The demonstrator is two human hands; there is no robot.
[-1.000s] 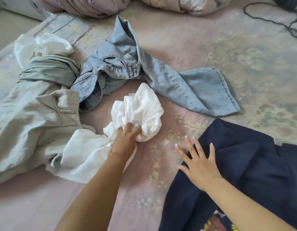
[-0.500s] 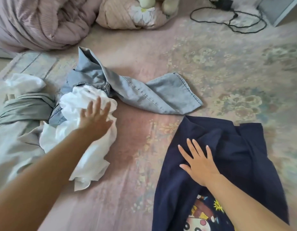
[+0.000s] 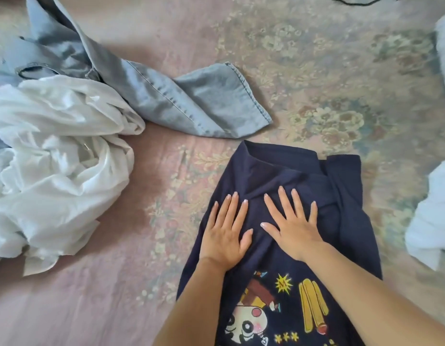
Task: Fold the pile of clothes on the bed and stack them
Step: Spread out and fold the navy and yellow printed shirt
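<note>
Navy T-shirt point(image 3: 279, 171) lies spread on the bed point(image 3: 116, 283); we press our left hand point(image 3: 225, 233) and right hand point(image 3: 292, 227) flat on it, fingers straight, grasping nothing. White garment point(image 3: 56, 156) lies crumpled well apart.

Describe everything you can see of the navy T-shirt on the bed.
The navy T-shirt is dark blue, soft-looking knit fabric with a cartoon print of a panda-like face, a star and yellow sticks. It lies spread on the floral bedcover, creased, its right side folded over. The left hand and right hand press flat on it, fingers straight. It lies apart from the other clothes.
</note>
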